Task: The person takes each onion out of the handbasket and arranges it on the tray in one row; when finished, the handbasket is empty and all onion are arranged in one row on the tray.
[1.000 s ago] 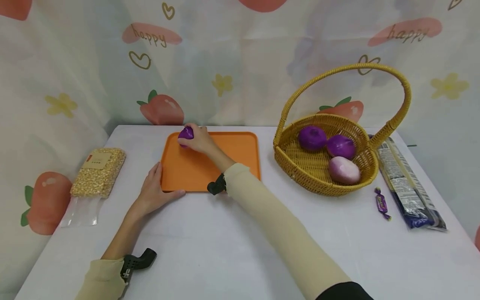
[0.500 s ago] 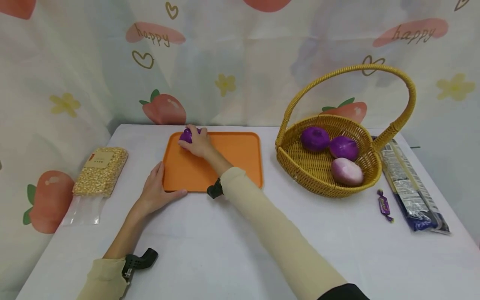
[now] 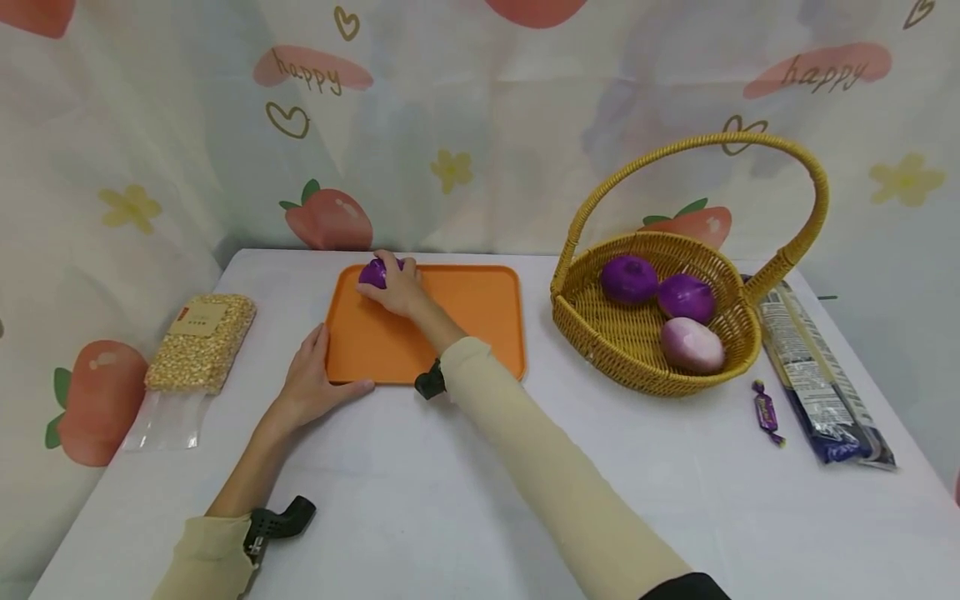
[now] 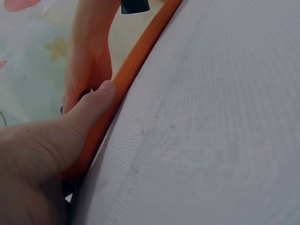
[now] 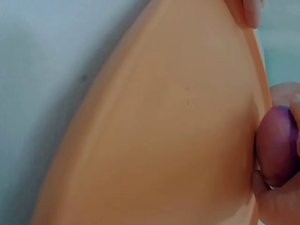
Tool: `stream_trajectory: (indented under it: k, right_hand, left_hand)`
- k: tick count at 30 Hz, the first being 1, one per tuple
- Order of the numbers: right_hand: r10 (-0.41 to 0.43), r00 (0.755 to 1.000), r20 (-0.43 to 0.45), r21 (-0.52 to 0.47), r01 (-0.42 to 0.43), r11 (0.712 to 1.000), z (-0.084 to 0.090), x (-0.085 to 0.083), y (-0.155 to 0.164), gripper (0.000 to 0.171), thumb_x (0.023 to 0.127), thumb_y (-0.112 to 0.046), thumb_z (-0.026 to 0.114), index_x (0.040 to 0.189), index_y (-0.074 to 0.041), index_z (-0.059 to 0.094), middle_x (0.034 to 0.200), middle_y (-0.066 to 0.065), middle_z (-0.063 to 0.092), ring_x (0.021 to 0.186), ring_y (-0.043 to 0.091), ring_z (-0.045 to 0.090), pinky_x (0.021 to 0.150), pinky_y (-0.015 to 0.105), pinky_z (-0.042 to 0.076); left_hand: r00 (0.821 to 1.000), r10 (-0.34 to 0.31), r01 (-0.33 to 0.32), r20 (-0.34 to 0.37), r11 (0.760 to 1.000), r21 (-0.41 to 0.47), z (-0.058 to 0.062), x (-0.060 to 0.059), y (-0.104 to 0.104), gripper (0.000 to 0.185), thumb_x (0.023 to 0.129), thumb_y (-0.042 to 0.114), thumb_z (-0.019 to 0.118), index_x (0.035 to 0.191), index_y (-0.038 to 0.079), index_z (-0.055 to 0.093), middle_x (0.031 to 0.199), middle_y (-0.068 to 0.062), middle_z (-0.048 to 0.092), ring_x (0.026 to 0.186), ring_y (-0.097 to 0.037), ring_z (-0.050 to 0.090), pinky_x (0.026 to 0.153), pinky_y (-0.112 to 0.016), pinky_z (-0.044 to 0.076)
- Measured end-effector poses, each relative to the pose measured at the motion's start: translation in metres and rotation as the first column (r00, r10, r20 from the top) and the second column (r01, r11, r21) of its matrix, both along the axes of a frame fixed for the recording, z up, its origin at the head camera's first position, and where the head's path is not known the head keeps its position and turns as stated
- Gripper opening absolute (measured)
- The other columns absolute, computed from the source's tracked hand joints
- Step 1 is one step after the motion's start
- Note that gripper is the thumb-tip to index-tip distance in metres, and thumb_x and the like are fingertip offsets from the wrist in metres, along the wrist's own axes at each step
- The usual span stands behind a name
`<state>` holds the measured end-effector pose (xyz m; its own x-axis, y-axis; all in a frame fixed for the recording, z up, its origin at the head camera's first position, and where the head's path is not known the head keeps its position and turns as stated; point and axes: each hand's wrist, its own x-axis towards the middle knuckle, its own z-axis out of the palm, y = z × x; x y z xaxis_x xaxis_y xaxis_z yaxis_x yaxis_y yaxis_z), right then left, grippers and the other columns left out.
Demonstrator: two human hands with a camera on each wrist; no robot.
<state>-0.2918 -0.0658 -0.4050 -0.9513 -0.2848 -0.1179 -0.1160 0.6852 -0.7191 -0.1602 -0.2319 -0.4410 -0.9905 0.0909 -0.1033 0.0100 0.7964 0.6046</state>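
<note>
on a white table point(image 3: 450, 500) an orange tray point(image 3: 465, 321) lies flat, its near left corner steadied by the left hand point(image 3: 311, 383) with straight fingers, while the right hand point(image 3: 401, 287) curls round a small, glossy purple onion point(image 3: 372, 272) at the tray's far left corner.
</note>
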Motion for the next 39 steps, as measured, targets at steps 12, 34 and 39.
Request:
stream_trajectory:
  k: [12,34,39]
  right_hand:
    - [-0.028,1.000,0.008,-0.031,0.028,0.999,-0.001,-0.001,0.001,0.072,0.089,-0.050,0.063,0.150,-0.033,0.029,0.147,0.016,0.027,0.132,0.031,0.038,0.106,0.042,0.046]
    - [0.001,0.989,-0.149,0.116,0.016,0.993,-0.004,0.006,0.002,0.086,0.085,-0.061,0.063,0.154,-0.028,0.023,0.149,0.018,0.032,0.133,0.032,0.040,0.106,0.041,0.047]
    - [0.001,0.982,-0.189,0.205,0.038,0.978,-0.004,0.010,0.001,0.092,0.084,-0.064,0.060,0.155,-0.022,0.020,0.150,0.016,0.032,0.134,0.030,0.039,0.109,0.042,0.044]
  left_hand:
    - [1.000,0.004,-0.004,0.003,1.000,0.003,-0.002,-0.001,-0.001,0.120,0.076,0.055,0.075,0.156,0.004,0.002,0.161,-0.024,0.005,0.145,-0.045,0.016,0.115,-0.065,0.023]
    - [1.000,0.003,-0.003,-0.010,1.000,-0.005,-0.004,0.000,-0.001,0.121,0.076,0.058,0.074,0.156,0.004,0.001,0.161,-0.025,0.005,0.145,-0.046,0.015,0.114,-0.067,0.023]
    - [1.000,-0.002,0.002,-0.011,1.000,-0.007,-0.004,0.000,0.000,0.122,0.076,0.057,0.075,0.155,0.002,0.000,0.160,-0.026,0.005,0.145,-0.047,0.015,0.114,-0.067,0.021]
